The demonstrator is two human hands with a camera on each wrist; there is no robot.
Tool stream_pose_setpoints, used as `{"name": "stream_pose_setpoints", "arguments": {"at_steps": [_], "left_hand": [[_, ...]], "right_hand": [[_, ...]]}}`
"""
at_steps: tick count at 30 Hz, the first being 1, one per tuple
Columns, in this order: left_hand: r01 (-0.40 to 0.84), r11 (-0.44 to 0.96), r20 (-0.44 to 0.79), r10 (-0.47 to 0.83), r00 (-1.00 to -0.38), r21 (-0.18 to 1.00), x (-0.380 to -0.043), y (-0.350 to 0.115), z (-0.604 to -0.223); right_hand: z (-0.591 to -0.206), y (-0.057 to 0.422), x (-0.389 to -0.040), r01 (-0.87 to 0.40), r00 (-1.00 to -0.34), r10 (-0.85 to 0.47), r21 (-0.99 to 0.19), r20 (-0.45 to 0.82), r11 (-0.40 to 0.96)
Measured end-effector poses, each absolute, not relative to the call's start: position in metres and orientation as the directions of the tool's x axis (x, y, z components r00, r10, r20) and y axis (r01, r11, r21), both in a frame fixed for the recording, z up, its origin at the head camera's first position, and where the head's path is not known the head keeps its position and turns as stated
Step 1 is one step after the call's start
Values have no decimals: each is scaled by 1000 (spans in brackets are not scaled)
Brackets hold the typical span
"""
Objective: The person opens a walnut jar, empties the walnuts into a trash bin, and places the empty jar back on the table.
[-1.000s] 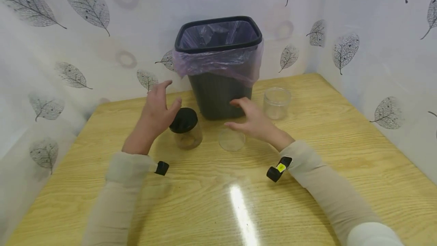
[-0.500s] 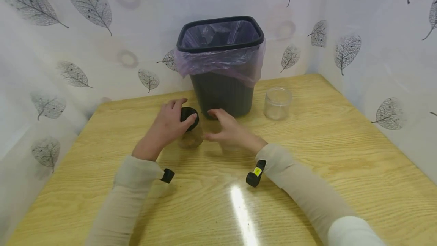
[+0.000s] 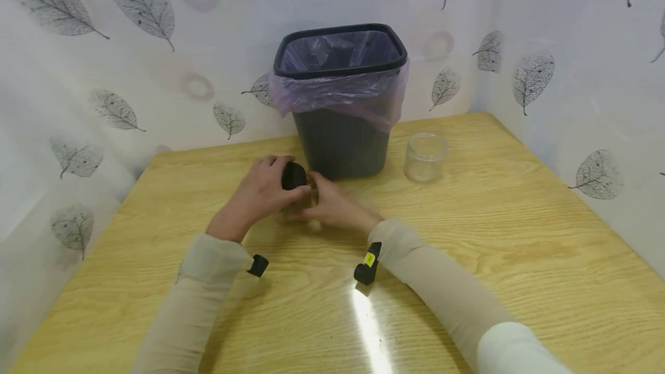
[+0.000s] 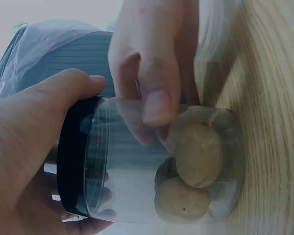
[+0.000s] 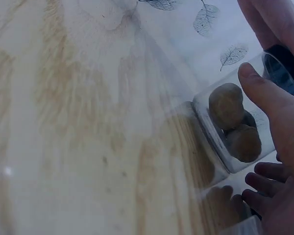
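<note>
Jar mid-frame in head view, lid still on, brown round things inside: seemingly early stage. Left hand: fingers curled round lid. Right hand: fingers curved about jar, firmness unclear.

the head view is bright, with 1 long white streak of glare on the table and soft shadows beside the sleeves; the jar looks smeared toward its base. in the left wrist view the top left washes out to white. the right wrist view is bluish, hazy, with 1 small glint.
</note>
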State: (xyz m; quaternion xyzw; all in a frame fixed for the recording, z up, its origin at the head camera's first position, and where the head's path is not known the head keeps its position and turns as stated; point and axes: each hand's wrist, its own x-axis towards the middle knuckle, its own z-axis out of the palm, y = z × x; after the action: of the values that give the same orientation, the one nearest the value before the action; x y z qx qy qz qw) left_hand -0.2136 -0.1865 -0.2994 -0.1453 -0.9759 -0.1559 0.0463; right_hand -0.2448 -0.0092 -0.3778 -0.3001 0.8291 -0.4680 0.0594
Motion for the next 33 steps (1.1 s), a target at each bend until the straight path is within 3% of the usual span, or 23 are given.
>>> {"name": "stream_pose_setpoints", "arguments": {"at_steps": [9,23,28,33], "left_hand": [[314,904,145,283,-948,291,-214,-184,-296],[340,886,273,258,-927,315,-213,-171,-288],[353,875,361,228,-904,332,-213,-159,-290],[330,850,373,173,-912,411,-214,-144,-292]], "right_hand": [[-379,-17,-245,-474,-809,-542,-797,227,374],[-362,9,-240,-448,-809,-530,-850,254,277],[-358,16,-238,-501,-805,-511,-807,301,313],[-352,22,-234,-524,-832,-437,-742,342,418]]}}
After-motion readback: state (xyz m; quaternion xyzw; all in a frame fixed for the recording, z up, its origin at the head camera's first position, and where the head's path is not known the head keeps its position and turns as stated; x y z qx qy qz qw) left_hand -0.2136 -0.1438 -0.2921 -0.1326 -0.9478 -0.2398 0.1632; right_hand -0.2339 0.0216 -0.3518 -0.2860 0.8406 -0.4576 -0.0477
